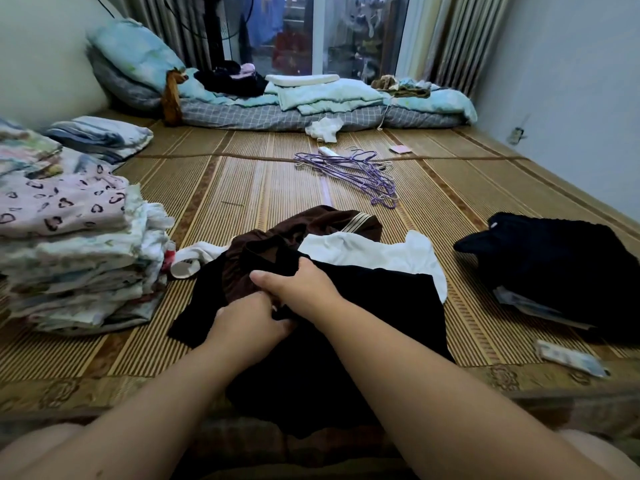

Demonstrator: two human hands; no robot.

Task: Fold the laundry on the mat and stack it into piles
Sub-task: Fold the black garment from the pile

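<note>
No text, label, brand or number can be read. The flat packet [569, 357] lying on the mat [242, 188], just in front of the dark clothes pile [561, 268], may carry print, but it is too blurred to read. Far left of that pile, the pink garment [59, 206] bears hearts, not letters.

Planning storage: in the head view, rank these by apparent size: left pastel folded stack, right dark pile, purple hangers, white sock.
1. Pastel folded clothes stack
2. Dark clothes pile
3. Purple wire hangers, farther from the camera, so true size is unsure
4. White sock
</note>
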